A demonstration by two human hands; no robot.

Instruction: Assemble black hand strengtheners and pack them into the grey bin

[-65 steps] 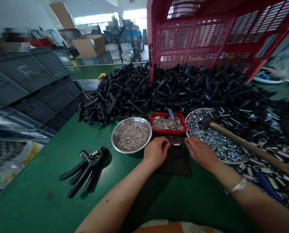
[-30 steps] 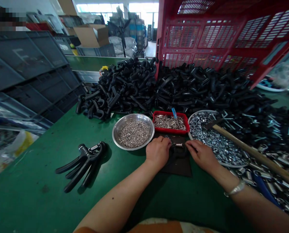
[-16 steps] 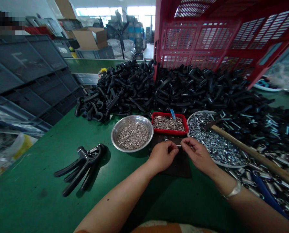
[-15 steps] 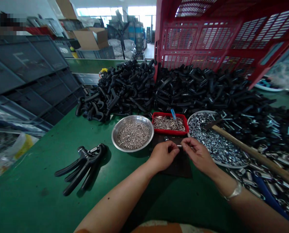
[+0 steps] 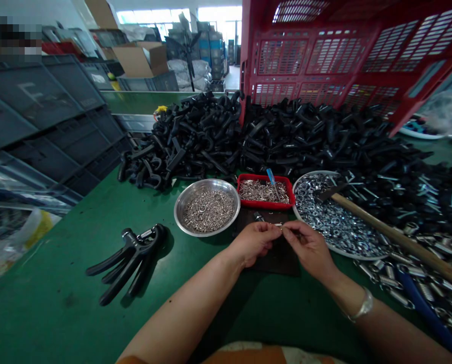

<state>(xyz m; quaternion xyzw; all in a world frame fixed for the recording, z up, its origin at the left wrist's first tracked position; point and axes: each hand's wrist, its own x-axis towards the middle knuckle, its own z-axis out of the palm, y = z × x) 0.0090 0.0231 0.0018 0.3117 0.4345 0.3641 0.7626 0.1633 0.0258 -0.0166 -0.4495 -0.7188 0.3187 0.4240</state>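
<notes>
My left hand (image 5: 257, 241) and my right hand (image 5: 310, 247) meet over a dark plate (image 5: 282, 265). Both are closed in a pinch, fingertips almost touching. What lies between the fingertips is too small to make out. Just beyond them shows a short, bright coil spring (image 5: 278, 224). To its left, a dark knob with a shiny end (image 5: 259, 216) sticks out; whether the two are joined is hidden behind my fingers. On the left side of the table lies a black hand grip strengthener (image 5: 137, 260) with a spring and knob at its top.
A steel bowl (image 5: 178, 217) and a red tray (image 5: 262, 205) of small metal pins stand beyond my hands. Right are a white basin (image 5: 296, 202) of metal pieces, a wooden-handled hammer (image 5: 377, 227) and loose springs (image 5: 391, 275). Behind rise black handles (image 5: 207, 136) and a red crate (image 5: 282, 58).
My hands have come closer together at the fingertips. The left fingers have closed and shifted slightly right; the spring now shows beyond the fingertips instead of between them.
</notes>
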